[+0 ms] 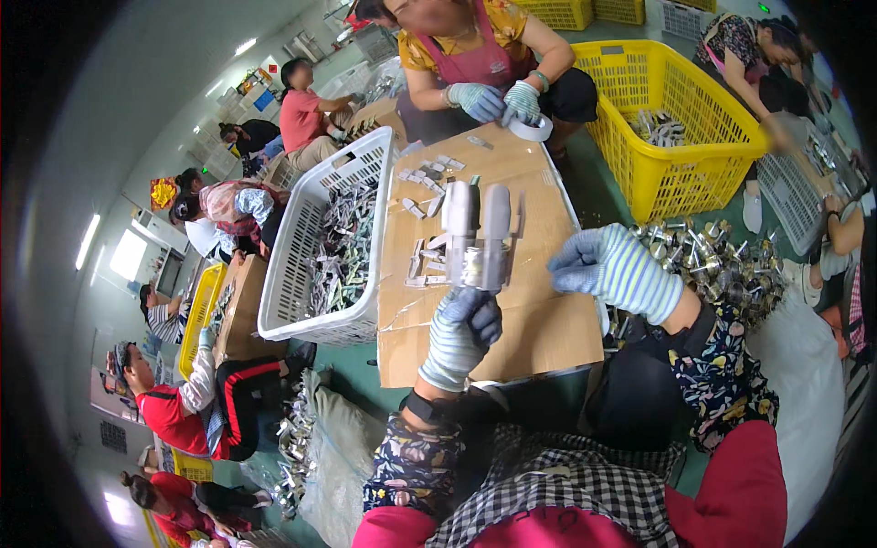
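Observation:
My left hand [461, 336], in a striped glove with dark fingertips, is closed around the bottom of a two-pronged grey-and-white part [496, 224]. The part stands upright over the cardboard-topped table, its lower section shiny and see-through; blur hides its exact kind. To its right, apart from it, my right hand [621, 272] is raised over the table's right edge. Its gloved fingers press together, and whatever may be between them is hidden. Several small grey pieces [426, 173] lie on the cardboard [539, 324] beyond and left of my left hand.
A white crate [274, 306] full of metal parts adjoins the table's left side. Across from me a person's gloved hands [501, 102] touch a white tape roll [530, 128]. A yellow crate [630, 183] and piled metal fittings [708, 269] are at right. Other people work around.

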`<state>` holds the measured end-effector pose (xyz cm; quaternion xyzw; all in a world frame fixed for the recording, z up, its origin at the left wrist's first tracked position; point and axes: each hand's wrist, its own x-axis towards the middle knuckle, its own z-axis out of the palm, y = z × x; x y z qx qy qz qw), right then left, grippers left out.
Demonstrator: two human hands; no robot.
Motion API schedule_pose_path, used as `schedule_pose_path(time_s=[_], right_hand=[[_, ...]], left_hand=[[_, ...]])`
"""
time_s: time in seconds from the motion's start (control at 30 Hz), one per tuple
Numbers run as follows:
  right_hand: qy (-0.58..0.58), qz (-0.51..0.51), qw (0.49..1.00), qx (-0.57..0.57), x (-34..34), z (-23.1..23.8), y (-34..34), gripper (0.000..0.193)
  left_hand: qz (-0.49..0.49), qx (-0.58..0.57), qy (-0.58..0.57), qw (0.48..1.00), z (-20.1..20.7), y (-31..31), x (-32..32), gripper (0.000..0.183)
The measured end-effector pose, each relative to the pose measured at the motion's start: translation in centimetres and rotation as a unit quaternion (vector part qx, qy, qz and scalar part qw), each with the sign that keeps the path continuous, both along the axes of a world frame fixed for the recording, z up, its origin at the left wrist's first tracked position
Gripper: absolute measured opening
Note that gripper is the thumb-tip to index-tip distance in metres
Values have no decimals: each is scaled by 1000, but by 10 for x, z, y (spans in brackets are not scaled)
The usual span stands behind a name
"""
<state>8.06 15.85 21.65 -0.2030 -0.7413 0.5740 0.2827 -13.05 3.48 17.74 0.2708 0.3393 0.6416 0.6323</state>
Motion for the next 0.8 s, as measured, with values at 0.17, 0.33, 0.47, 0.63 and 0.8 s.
schedule_pose_path(time_s=[0.17,0.33,0.47,0.63,0.8], right_hand=[[-11,-13,999,-44,-8,30,-17,41],[74,82,986,-126,-19,26,-16,53],[21,-62,996,62,-18,-24,15,51],[263,-6,964,-36,-18,-4,-60,90],[272,-133,930,208,-58,26,-50,70]], left_hand=[[-102,59,-186,976,-2,-16,31,27],[-135,114,-242,954,-4,-37,42,26],[-25,109,163,980,4,-43,36,45],[395,238,565,684,3,0,49,32],[43,132,52,989,-12,-55,68,30]])
